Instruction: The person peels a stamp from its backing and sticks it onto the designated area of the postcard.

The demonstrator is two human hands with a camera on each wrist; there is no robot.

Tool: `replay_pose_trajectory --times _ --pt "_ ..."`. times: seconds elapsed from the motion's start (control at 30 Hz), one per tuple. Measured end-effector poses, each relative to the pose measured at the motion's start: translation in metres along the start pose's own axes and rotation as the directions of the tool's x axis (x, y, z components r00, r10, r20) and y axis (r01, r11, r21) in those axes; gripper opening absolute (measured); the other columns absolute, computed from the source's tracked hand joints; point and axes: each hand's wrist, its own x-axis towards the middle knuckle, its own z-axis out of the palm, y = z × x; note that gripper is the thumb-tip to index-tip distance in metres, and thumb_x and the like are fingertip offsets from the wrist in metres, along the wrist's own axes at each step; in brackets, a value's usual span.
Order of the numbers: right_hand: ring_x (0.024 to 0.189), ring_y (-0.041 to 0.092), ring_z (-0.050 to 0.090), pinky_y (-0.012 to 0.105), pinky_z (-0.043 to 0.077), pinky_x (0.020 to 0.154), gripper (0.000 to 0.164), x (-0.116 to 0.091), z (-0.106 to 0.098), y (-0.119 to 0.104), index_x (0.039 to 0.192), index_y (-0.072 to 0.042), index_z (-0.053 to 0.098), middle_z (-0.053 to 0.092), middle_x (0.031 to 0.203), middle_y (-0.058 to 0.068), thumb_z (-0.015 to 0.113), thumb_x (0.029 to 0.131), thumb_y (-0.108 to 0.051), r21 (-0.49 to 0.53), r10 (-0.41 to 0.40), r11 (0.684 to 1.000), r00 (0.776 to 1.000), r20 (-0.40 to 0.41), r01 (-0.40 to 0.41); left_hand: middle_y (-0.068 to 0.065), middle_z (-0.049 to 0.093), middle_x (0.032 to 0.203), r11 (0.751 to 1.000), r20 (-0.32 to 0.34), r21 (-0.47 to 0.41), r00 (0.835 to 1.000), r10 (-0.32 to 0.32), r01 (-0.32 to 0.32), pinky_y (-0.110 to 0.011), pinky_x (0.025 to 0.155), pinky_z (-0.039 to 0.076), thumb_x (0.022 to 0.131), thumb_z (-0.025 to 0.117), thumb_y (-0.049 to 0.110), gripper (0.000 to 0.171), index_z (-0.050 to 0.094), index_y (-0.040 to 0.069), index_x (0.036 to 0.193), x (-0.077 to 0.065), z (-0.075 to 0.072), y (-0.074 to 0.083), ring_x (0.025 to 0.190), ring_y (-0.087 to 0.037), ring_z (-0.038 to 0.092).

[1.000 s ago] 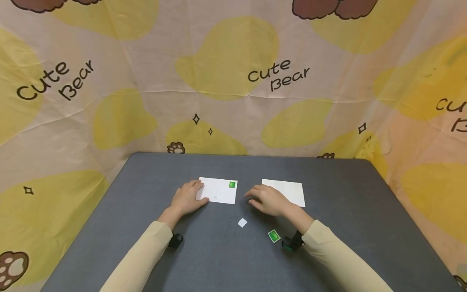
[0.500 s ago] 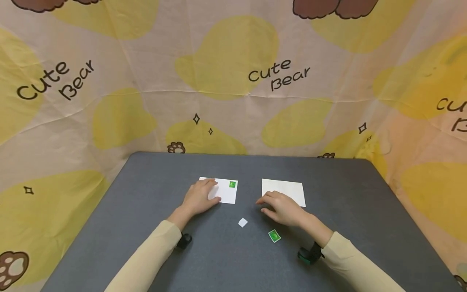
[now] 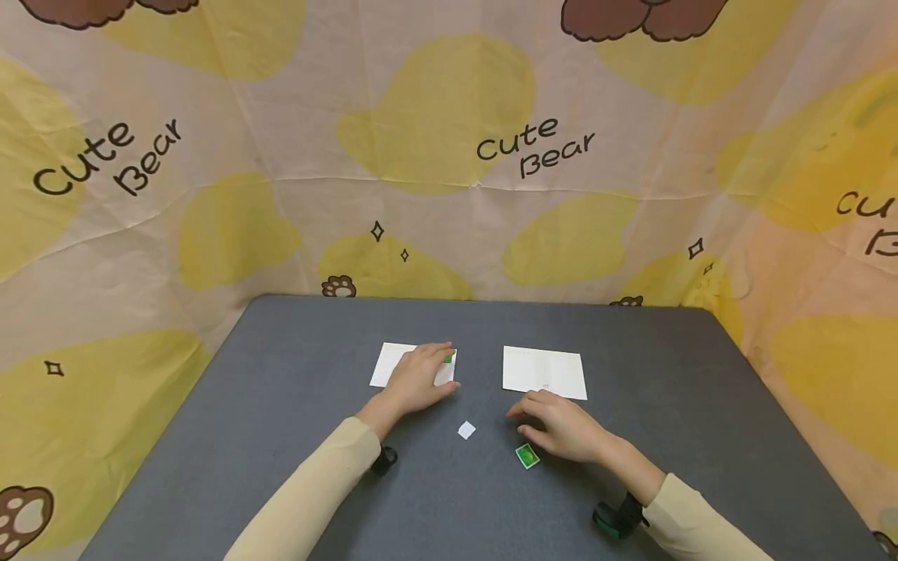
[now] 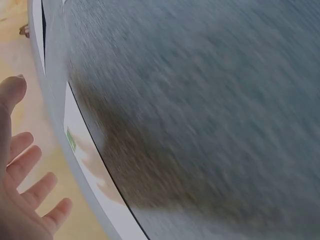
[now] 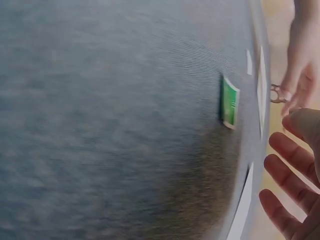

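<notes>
My left hand (image 3: pixel 419 379) lies flat on a white envelope (image 3: pixel 390 363), its fingertips reaching the green stamp (image 3: pixel 449 358) at the envelope's top right corner. In the left wrist view its fingers (image 4: pixel 30 170) are spread straight beside the envelope's edge (image 4: pixel 85 165). My right hand (image 3: pixel 561 427) rests with relaxed fingers on the grey table (image 3: pixel 281 405), holding nothing. A loose green stamp (image 3: pixel 527 456) lies just left of its thumb, also visible as the stamp (image 5: pixel 230 102) in the right wrist view. A second white envelope (image 3: pixel 544 371) lies bare beyond the right hand.
A small white paper square (image 3: pixel 466 429) lies between the two hands. A patterned cloth backdrop (image 3: pixel 449 156) with "Cute Bear" lettering rises behind and beside the table. Wrist-worn cameras (image 3: pixel 616 519) sit on both cream sleeves.
My left hand slid right across its envelope up to the stuck stamp. My right hand drew back off the right envelope toward me, ending beside the loose green stamp.
</notes>
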Motion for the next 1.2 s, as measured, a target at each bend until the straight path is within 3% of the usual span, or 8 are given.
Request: replay_pose_trajectory --times 0.33,0.7,1.2 --pt "0.084 0.003 0.056 0.023 0.048 0.072 0.02 -0.016 0.008 -0.004 0.099 -0.018 0.065 0.059 0.092 -0.01 0.07 0.08 -0.016 0.037 -0.031 0.999 0.999 0.023 0.03 -0.002 0.044 0.141 0.998 0.054 0.045 0.997 0.049 -0.051 -0.045 0.099 0.036 0.084 0.06 0.046 0.061 0.049 0.012 0.133 0.013 0.008 0.023 0.129 -0.026 0.04" --pt "0.082 0.004 0.055 0.021 0.047 0.069 0.02 -0.027 0.009 -0.004 0.099 -0.02 0.065 0.058 0.092 -0.011 0.07 0.08 -0.015 0.062 -0.04 0.997 0.999 0.017 0.039 0.0 0.041 0.143 0.998 0.088 0.038 0.995 0.051 -0.054 -0.044 0.102 0.035 0.085 0.058 0.047 0.062 0.046 0.013 0.136 0.025 0.015 0.039 0.131 -0.025 0.038" --pt "0.086 0.004 0.055 0.023 0.047 0.073 0.024 -0.034 0.013 0.0 0.098 -0.02 0.065 0.058 0.094 -0.011 0.072 0.077 -0.013 0.06 -0.067 0.996 0.998 -0.014 0.068 0.0 0.036 0.146 0.997 0.142 0.051 0.989 0.042 -0.05 -0.042 0.106 0.032 0.089 0.054 0.046 0.062 0.041 0.014 0.14 0.038 0.035 0.058 0.134 -0.024 0.034"
